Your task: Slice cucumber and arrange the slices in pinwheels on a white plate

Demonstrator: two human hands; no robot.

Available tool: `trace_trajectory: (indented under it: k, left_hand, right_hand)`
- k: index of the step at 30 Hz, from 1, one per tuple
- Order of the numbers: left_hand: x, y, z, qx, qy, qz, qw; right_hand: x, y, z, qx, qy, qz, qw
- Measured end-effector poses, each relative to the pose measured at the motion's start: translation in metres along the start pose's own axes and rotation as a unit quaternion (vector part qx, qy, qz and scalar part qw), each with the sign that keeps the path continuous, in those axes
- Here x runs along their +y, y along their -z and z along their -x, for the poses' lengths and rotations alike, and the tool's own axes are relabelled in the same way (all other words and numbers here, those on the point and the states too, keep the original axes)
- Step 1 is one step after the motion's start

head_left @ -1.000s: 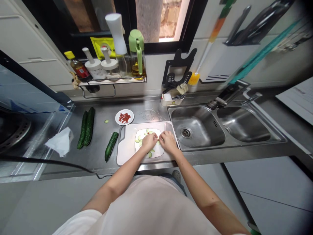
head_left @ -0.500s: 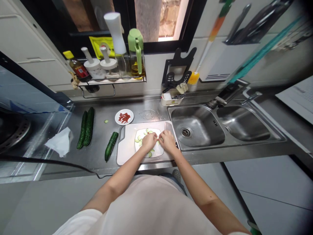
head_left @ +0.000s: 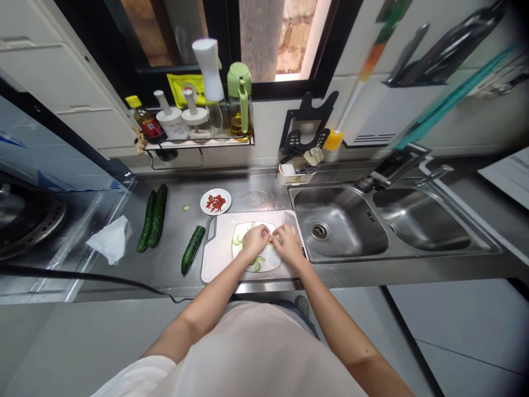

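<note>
Both hands meet above a white squarish plate (head_left: pixel 271 264) resting on a white cutting board (head_left: pixel 215 258). The fingertips of my left hand (head_left: pixel 255 241) are pinched, close to those of my right hand (head_left: pixel 286 242), also pinched. Something small and pale or reddish shows between them, too small to name. Thin cucumber slices (head_left: pixel 259 262) lie around the plate, partly covered by the hands. Left of the board lies a cut cucumber (head_left: pixel 193 251). Behind the board, a small round white plate (head_left: pixel 204 208) carries chopped red pieces (head_left: pixel 215 203).
Two whole cucumbers (head_left: pixel 157 218) and a crumpled white tissue (head_left: pixel 111 241) lie farther left. A double steel sink (head_left: pixel 341 220) adjoins the board on the right. Bottles and jars stand on a wall rack (head_left: pixel 202 144). A black cable (head_left: pixel 124 280) crosses the counter's front left.
The view has shifted slightly, so everything sits a little lower and to the right. Both hands stay over the plate with fingertips together, the right hand's fingers slightly more bent.
</note>
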State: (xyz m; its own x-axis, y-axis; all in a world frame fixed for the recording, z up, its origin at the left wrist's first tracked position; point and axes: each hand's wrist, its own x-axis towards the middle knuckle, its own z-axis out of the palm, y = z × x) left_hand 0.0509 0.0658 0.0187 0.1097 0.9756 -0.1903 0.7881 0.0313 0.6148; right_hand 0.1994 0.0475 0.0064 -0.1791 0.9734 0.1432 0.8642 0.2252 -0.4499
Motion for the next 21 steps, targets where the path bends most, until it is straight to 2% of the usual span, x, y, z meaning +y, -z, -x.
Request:
trace_trajectory:
  k: [8, 14, 18, 21]
  left_hand:
    - [-0.01, 0.022, -0.01, 0.053, 0.024, 0.049, 0.997]
    - [-0.023, 0.029, -0.012, 0.085, 0.033, 0.077, 0.993]
    - [-0.039, 0.034, -0.015, 0.101, 0.049, 0.078, 0.991]
    - [-0.059, 0.045, -0.022, 0.123, 0.072, 0.069, 0.987]
  right_hand:
    - [-0.013, 0.007, 0.004, 0.023, 0.011, -0.054, 0.998]
    - [-0.032, 0.011, 0.015, 0.024, 0.035, -0.098, 0.994]
    - [-0.036, 0.009, 0.021, 0.02, 0.037, -0.113, 0.993]
    - [-0.033, 0.008, 0.024, 0.02, 0.033, -0.115, 0.993]
